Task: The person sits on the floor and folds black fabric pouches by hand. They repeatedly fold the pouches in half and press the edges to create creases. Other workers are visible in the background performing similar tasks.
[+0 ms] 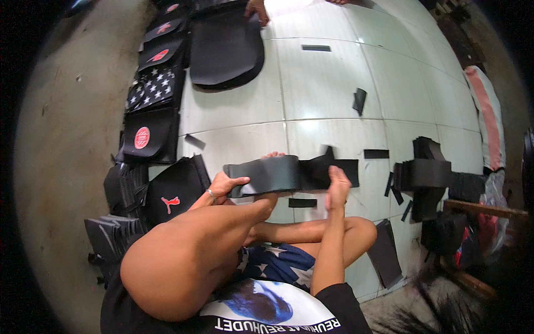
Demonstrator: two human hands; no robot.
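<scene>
- Head camera: our left hand (223,186) pinches the near-left end of a wide dark strip (264,175), thumb on its upper face.
- Our right hand (337,190), blurred, is at the strip's right part; we cannot tell whether its fingers are closed on it.
- Between the hands, the strip stretches over our foot, toes (273,155) showing beyond its far edge.
- We judge it light, thin and bendable with a little spring, hardly fragile; its smooth face may slide, so we favor a thumb-and-finger hold at each end.
- Just nearer us, a short black offcut (302,203) lies on the tiled floor (322,83).
- Farther out, a stack of black pieces (431,176) sits right; beyond, another person's hand (257,11) touches a rounded black panel (227,50).
</scene>
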